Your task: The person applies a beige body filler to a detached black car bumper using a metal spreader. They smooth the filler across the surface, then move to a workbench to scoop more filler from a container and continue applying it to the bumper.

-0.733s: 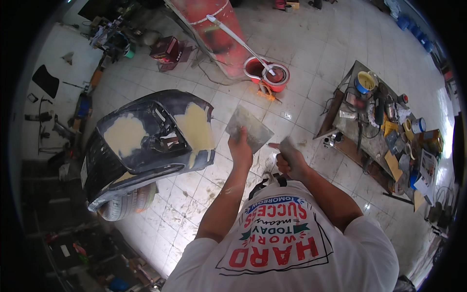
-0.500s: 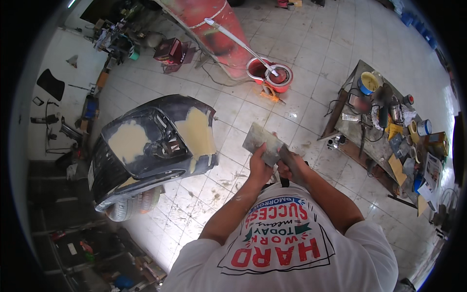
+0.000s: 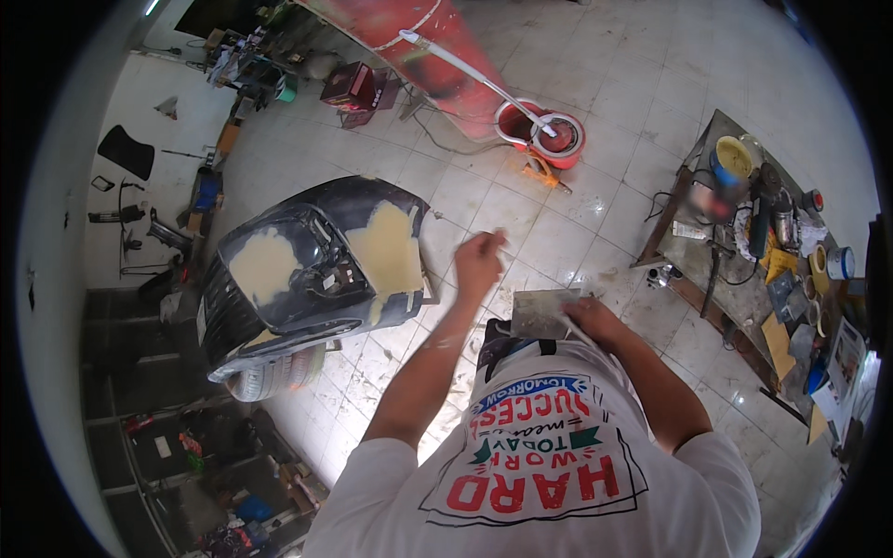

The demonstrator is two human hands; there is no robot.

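Observation:
My right hand (image 3: 595, 321) grips the edge of a flat grey plate (image 3: 539, 314), held level in front of my waist. Raised and apart from it, my left hand (image 3: 479, 268) is out over the floor with its fingers curled in; whatever they hold, if anything, does not show. To the left of that hand stands a black car bumper (image 3: 326, 200) with patches of beige filler (image 3: 386, 256) spread on it. It rests on a tyre (image 3: 265, 375).
A worktable (image 3: 702, 153) at the right carries a blue tub (image 3: 732, 160) with yellowish contents, tape rolls and cans. Ahead lie a red mop bucket (image 3: 558, 139) with a white-handled mop (image 3: 474, 79) and a large red panel (image 3: 456, 56). Cluttered shelving (image 3: 139, 423) fills the lower left.
My left hand has let go of the plate and moved up and left, away from it. The plate has come nearer my waist, now in my right hand alone. The whole view has shifted slightly.

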